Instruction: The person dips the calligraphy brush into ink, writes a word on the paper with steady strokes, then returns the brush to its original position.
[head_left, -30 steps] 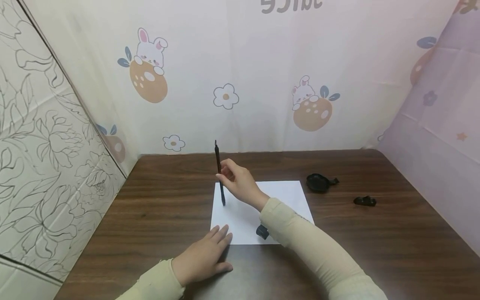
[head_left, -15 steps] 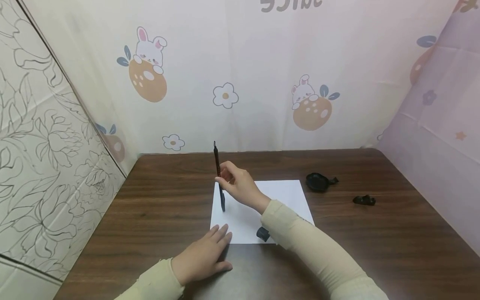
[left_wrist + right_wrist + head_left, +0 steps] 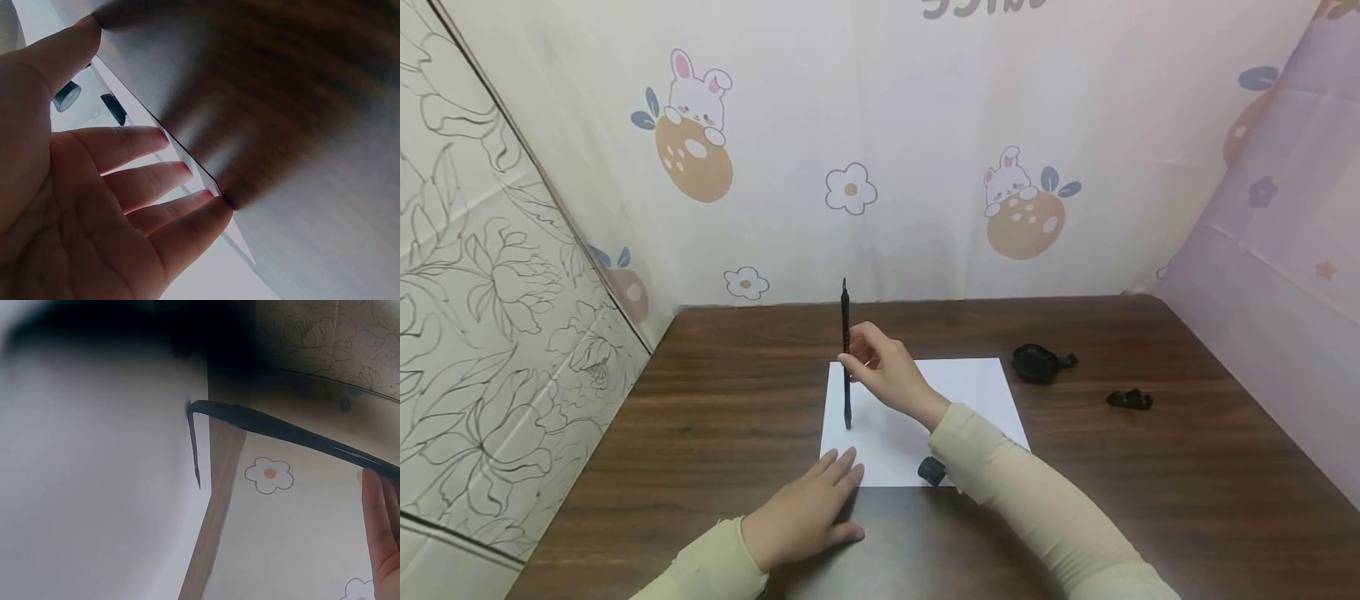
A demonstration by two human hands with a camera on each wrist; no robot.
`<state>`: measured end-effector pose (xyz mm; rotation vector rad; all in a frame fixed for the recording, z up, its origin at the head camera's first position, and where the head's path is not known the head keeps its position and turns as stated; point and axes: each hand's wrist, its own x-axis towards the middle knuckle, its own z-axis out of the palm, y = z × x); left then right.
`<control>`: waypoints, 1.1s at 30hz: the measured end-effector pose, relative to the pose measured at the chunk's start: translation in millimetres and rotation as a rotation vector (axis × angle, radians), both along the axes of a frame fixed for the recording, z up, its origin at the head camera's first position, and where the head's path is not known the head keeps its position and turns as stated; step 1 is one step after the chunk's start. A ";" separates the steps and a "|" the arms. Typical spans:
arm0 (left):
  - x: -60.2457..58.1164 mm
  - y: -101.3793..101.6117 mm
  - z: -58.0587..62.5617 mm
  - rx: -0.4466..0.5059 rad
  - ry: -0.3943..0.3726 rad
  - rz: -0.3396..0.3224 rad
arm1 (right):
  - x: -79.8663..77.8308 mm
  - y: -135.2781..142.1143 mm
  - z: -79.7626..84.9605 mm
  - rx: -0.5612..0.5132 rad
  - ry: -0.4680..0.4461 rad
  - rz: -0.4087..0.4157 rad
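Observation:
In the head view my right hand [image 3: 891,371] pinches a dark writing brush [image 3: 846,333] between thumb and fingers. The brush stands nearly upright, its tip low at the left part of a white sheet of paper [image 3: 955,375]. In the right wrist view the brush [image 3: 281,430] meets the sheet at its bristle end, and a thin black stroke [image 3: 195,450] runs from there along the paper. My left hand [image 3: 805,512] lies palm down with fingers extended, fingertips on the sheet's near left corner. The left wrist view shows these fingers [image 3: 150,184] along the paper's edge.
A black shallow dish with a short handle [image 3: 1036,364] is on the wooden table [image 3: 722,417], right of the sheet. Farther right sits a small black brush rest [image 3: 1129,400]. A dark wrist device [image 3: 932,471] shows under my right sleeve. Printed curtains stand behind the table.
My right hand has drawn the brush tip a little toward me over the sheet, and the brush has become more upright. My left hand has stayed in place.

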<state>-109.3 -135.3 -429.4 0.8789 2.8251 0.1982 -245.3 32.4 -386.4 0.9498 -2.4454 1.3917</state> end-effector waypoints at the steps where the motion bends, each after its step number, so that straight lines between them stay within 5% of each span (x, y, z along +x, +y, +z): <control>1: -0.2 0.0 -0.6 0.000 -0.003 0.001 | -0.1 0.2 -0.4 -0.005 -0.001 0.003; 21: -1.9 -0.5 -0.9 -0.002 0.002 -0.010 | -12.7 6.1 15.5 -0.127 -0.033 0.021; 33: 0.2 -1.3 -0.3 0.011 0.010 -0.011 | -21.1 9.3 22.4 -0.121 0.068 -0.018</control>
